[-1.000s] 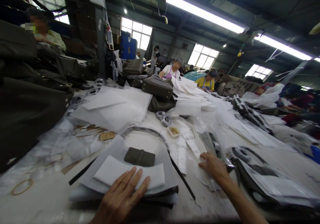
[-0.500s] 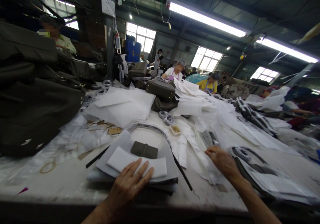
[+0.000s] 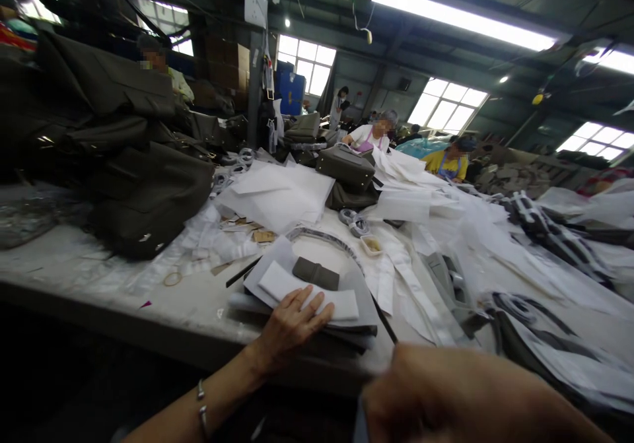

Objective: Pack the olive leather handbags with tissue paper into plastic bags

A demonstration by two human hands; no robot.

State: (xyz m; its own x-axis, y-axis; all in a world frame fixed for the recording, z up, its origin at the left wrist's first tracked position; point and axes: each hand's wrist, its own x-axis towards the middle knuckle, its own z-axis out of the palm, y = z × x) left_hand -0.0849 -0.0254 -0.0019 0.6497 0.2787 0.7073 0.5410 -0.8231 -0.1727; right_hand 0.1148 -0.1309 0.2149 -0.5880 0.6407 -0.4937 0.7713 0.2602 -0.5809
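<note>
My left hand [image 3: 292,321] lies flat with fingers spread on a white foam sheet [image 3: 310,288]. That sheet tops a grey flat bag panel [image 3: 359,301] at the near edge of the table [image 3: 148,291]. A small olive-grey folded piece [image 3: 316,273] rests just beyond my fingertips. My right hand and forearm [image 3: 460,397] fill the lower right of the view, very close and blurred, so its fingers cannot be made out. A thin black rod [image 3: 384,321] lies right of the panel.
Dark olive bags [image 3: 143,199] are piled at the left. White paper sheets [image 3: 277,195], a finished handbag [image 3: 345,166], tape rolls [image 3: 354,222] and straps [image 3: 448,278] litter the table. Other people work farther along it.
My right hand left the strips on the table and came up close to the camera. The view swung left and back. My left hand stayed on the foam sheet.
</note>
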